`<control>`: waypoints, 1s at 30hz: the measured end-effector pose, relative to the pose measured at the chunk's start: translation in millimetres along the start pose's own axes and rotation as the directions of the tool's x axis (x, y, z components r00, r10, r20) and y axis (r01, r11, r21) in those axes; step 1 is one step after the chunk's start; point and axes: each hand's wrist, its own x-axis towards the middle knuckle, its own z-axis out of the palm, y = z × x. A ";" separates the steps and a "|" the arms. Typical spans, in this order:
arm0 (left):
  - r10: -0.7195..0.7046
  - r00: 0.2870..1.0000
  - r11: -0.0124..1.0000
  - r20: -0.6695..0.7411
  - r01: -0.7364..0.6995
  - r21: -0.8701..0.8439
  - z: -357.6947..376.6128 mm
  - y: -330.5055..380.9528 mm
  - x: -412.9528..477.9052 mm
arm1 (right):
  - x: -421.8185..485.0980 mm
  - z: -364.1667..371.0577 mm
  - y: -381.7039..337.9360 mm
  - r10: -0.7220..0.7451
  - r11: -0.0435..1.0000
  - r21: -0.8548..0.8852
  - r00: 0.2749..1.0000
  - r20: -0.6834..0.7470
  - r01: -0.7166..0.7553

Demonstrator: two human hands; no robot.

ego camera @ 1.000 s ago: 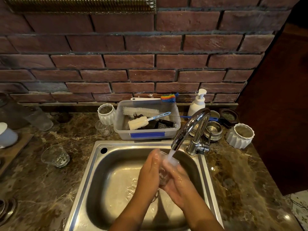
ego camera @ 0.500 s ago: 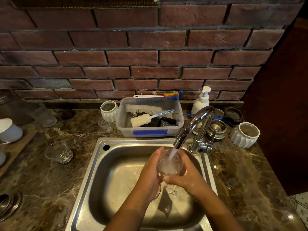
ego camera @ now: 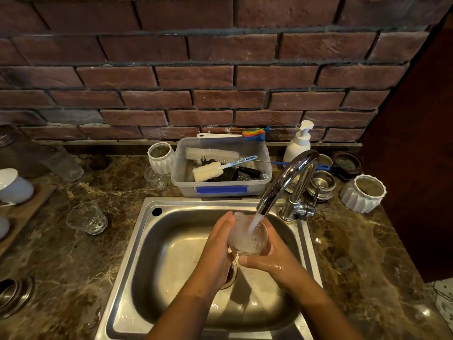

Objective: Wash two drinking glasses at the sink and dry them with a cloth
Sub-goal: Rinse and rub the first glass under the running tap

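Observation:
A clear drinking glass (ego camera: 248, 238) is upright under the running tap (ego camera: 284, 182), and water streams into it. My left hand (ego camera: 217, 251) lies flat against its left side, fingers straight. My right hand (ego camera: 272, 260) cups the glass from the right and below, fingers curled round it. Both hands are over the steel sink (ego camera: 147, 241). A second clear glass (ego camera: 86, 218) stands on the marble counter left of the sink. No cloth is in view.
A plastic tub (ego camera: 221, 188) of brushes sits behind the sink, a soap pump bottle (ego camera: 297, 143) beside it. White ribbed cups (ego camera: 160, 157) (ego camera: 364, 193), steel bowls (ego camera: 321, 185) and a small glass (ego camera: 155, 179) stand on the counter. A brick wall is behind.
The glass has turned upright under the stream and is filling. My hands have shifted from rubbing it to holding it on both sides. The camera view has tipped down a little.

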 end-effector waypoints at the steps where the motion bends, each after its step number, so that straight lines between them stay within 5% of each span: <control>1: 0.001 1.000 1.000 -0.002 -0.001 0.002 -0.7 0.5 0.0 | -0.1 0.6 1.3 0.004 1.000 0.004 1.000 0.012 -0.004; 20: 0.026 1.000 1.000 0.005 -0.026 0.000 -7.3 -1.5 2.9 | 5.2 3.1 -1.6 0.040 0.998 0.053 0.998 0.046 -0.043; 30: -0.080 0.996 0.992 0.045 0.076 0.097 -23.9 -25.8 17.8 | -13.0 24.5 12.6 0.215 0.849 0.476 0.973 0.088 -0.231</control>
